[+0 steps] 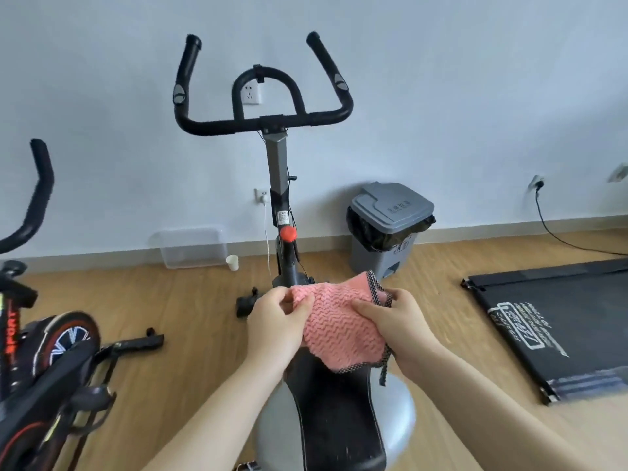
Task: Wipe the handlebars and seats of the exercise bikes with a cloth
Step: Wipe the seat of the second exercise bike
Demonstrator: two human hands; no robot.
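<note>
Both hands, left and right, pinch the pink waffle-knit cloth with grey trim just above the nose of the black padded bike seat. Looks light and floppy, so I'd bunch it up before scrubbing the black foam handlebars beyond the seat.

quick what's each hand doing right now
Left hand: pinching the pink cloth.
Right hand: gripping the same cloth's other edge.

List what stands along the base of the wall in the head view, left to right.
Clear plastic bin → white paper cup → bike's upright post → grey pedal trash can → black cable running down from the wall plug.
</note>
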